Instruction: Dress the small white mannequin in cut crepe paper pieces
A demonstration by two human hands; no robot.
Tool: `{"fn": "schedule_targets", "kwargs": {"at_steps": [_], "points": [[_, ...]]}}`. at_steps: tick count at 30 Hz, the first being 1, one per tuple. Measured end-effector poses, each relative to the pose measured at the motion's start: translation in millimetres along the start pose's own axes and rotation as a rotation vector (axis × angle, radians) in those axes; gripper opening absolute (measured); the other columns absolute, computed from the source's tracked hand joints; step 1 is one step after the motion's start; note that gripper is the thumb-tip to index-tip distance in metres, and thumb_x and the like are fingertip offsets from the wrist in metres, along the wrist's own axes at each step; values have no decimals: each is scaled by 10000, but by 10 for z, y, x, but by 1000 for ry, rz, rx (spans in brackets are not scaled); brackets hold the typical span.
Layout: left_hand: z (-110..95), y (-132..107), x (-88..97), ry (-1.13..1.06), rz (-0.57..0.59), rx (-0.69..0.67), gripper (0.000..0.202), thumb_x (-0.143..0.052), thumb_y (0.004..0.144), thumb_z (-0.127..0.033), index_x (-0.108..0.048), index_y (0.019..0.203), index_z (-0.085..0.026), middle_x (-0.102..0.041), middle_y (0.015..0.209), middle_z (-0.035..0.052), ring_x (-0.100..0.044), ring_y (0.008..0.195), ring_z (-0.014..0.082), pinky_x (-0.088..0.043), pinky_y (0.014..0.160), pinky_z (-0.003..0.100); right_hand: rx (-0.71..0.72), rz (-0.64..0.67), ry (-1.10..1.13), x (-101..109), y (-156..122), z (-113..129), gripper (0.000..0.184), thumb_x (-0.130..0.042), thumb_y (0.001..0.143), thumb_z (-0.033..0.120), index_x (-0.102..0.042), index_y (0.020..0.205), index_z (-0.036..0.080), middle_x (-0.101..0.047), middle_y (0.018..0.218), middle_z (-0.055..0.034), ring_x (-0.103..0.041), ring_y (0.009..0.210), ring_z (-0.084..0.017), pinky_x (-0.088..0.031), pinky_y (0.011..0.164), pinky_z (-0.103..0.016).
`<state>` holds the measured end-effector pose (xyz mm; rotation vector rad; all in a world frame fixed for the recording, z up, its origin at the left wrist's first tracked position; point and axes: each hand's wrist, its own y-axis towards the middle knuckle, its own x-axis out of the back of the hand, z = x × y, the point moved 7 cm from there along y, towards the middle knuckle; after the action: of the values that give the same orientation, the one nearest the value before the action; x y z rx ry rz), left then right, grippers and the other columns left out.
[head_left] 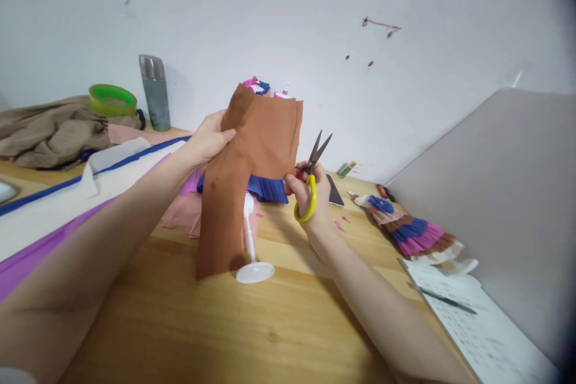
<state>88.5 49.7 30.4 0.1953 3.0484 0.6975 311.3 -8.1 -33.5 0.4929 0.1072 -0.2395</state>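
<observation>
My left hand [211, 139] is closed on the upper left edge of a brown sheet [270, 138], thin like crepe paper or cloth, with its thumb in front. The sheet hangs upright, with a long strip down its left side. In my closed right hand [317, 195] are scissors [310, 192] with a yellow handle, blades parted and pointing up. Its fingertips are at the sheet's lower right corner. Behind the sheet, a white stand [254, 271] shows its base and rod. Blue ruffles [269, 189] show below the sheet, and pink and blue trim above; the rest is hidden.
White, blue and purple sheets [121, 177] lie at left. Behind them are brown cloth [54, 126], a green-yellow tape roll [112, 101] and a flask [155, 93]. At right lie a ruffled doll dress [416, 231], a printed sheet [490, 318] and a pen [445, 299].
</observation>
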Motion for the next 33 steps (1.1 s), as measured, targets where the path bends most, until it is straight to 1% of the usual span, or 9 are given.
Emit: {"fn": "schedule_targets", "kwargs": {"at_steps": [4, 8, 11, 14, 19, 21, 24, 30, 33], "points": [[36, -3, -24, -54, 19, 42, 307, -682, 666, -170, -663, 971, -152, -727, 996, 81, -657, 1032, 314, -517, 921, 466, -82, 3, 78, -17, -33, -85, 328, -729, 698, 319, -476, 886, 229, -521, 589, 98, -499, 433, -87, -395, 434, -227], [76, 28, 64, -209, -97, 32, 315, -735, 639, -188, -636, 938, -172, -730, 954, 44, -656, 1042, 294, -529, 908, 439, -54, 71, 93, -86, -117, -12, 347, -717, 737, 437, -481, 876, 224, -582, 611, 65, -525, 453, -96, -399, 449, -231], [69, 54, 116, -300, -136, -5, 376, -794, 629, -213, -611, 957, -203, -732, 958, -5, -608, 1154, 275, -508, 954, 410, -91, 221, 42, -230, -212, 29, 408, -746, 701, 507, -521, 871, 212, -590, 658, 46, -527, 480, -96, -422, 475, -244], [4, 62, 153, -358, -154, -76, 404, -829, 627, -264, -598, 956, -228, -737, 1001, -18, -558, 1239, 277, -497, 984, 386, -164, 393, 39, -382, -307, 16, 474, -737, 682, 604, -531, 855, 213, -572, 673, 33, -495, 499, -102, -417, 465, -253], [-148, 30, 204, -370, -185, -204, 422, -831, 657, -342, -600, 990, -226, -729, 1096, -17, -529, 1281, 270, -477, 1024, 358, -229, 531, 24, -476, -375, -33, 516, -669, 716, 698, -532, 816, 211, -479, 583, 59, -433, 499, -102, -393, 485, -247], [-207, 0, 198, -360, -193, -237, 448, -828, 665, -367, -596, 1023, -230, -717, 1143, -22, -515, 1299, 269, -466, 1040, 365, -229, 550, -9, -481, -384, -18, 532, -629, 733, 728, -527, 773, 207, -454, 575, 57, -410, 502, -104, -370, 485, -249], [-274, -52, 139, -335, -206, -247, 458, -816, 675, -372, -591, 1047, -229, -706, 1164, -7, -506, 1310, 281, -469, 1033, 379, -160, 516, -71, -456, -376, 73, 545, -620, 729, 743, -500, 714, 212, -435, 602, 46, -382, 543, -111, -338, 499, -250], [-322, -101, -42, -292, -150, -186, 553, -756, 713, -339, -547, 1215, -242, -673, 1218, 47, -451, 1356, 318, -473, 1027, 407, -54, 511, -166, -428, -357, 155, 514, -550, 795, 733, -567, 804, 219, -479, 642, 23, -421, 601, -144, -363, 521, -257], [-347, -122, -50, -231, -158, -178, 455, -708, 746, -275, -572, 1178, -226, -659, 1242, 48, -448, 1357, 310, -458, 1045, 389, -13, 530, -177, -427, -346, 162, 497, -517, 830, 715, -599, 837, 225, -508, 658, 12, -464, 657, -167, -416, 576, -275]]}}
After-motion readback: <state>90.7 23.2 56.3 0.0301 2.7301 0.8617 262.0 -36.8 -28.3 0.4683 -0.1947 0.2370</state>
